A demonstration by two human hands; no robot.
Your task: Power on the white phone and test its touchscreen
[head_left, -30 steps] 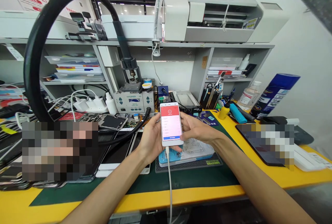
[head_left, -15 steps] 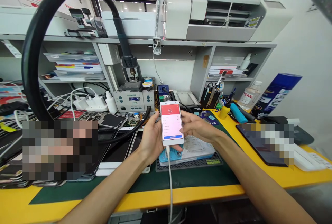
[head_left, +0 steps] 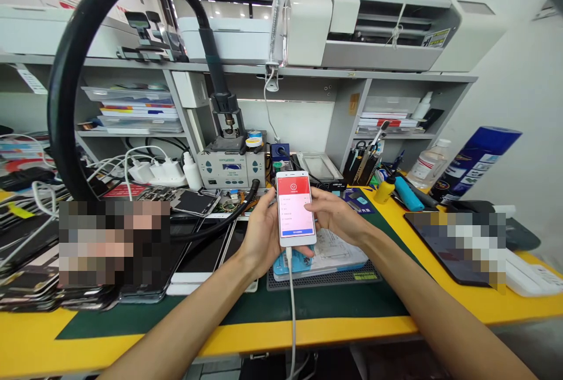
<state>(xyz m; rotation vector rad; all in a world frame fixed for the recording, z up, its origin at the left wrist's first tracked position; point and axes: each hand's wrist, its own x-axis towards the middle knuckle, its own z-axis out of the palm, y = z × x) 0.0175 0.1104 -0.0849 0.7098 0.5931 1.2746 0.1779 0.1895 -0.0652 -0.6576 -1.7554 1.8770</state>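
A white smartphone [head_left: 297,210] is held upright above the bench, its lit screen showing a red header, a list and a blue bar. My left hand [head_left: 263,233] wraps round its left edge, with fingers behind it and fingertips showing below. At the right edge, my right hand [head_left: 336,216] grips with fingers partly hidden behind the phone and the thumb over the screen. A white charging cable [head_left: 291,298] is plugged into the bottom of the phone and hangs past the bench edge. Beneath lies a blue-and-white flat box [head_left: 334,257] on a dark mesh mat [head_left: 369,274].
Several phones and screens [head_left: 202,251] lie left, beside a thick black hose [head_left: 59,75] curving up from a grey soldering or hot-air station [head_left: 231,168]. At right are a tool holder [head_left: 363,166], a yellow bottle [head_left: 385,190], a blue spray can [head_left: 479,160] and a dark tablet [head_left: 440,248].
My right thumb has moved up over the screen, from near its lower right to about mid-height. The whole view has shifted slightly; both hands still hold the phone.
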